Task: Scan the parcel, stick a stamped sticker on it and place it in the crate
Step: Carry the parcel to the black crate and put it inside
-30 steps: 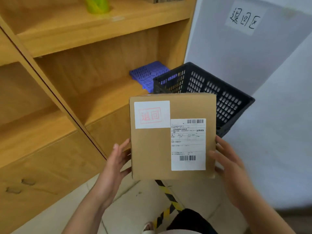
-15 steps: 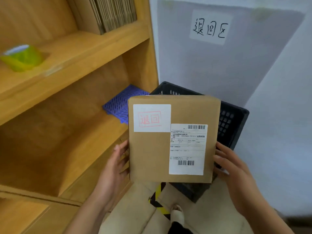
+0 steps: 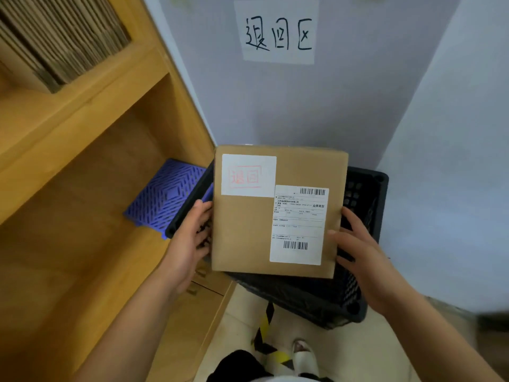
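Observation:
I hold a flat brown cardboard parcel point(image 3: 248, 232) level, directly over the black perforated crate point(image 3: 366, 194) on the floor by the wall. A white sticker with a red stamp point(image 3: 248, 175) sits at the parcel's top left; a white shipping label with barcodes point(image 3: 298, 224) is at its right. My left hand point(image 3: 190, 244) grips the parcel's left edge and my right hand point(image 3: 358, 249) grips its right edge. The parcel hides most of the crate's inside.
A wooden shelf unit point(image 3: 82, 139) stands on the left, touching the crate. A blue plastic grid tray point(image 3: 162, 199) lies on its lower shelf. Flattened cartons point(image 3: 55, 42) stand on the upper shelf. A handwritten paper sign point(image 3: 278, 31) hangs on the wall. Yellow-black floor tape point(image 3: 264, 326) runs below.
I have stepped closer and brought the parcel forward and down until it is over the crate. Both hands keep the same hold on its sides.

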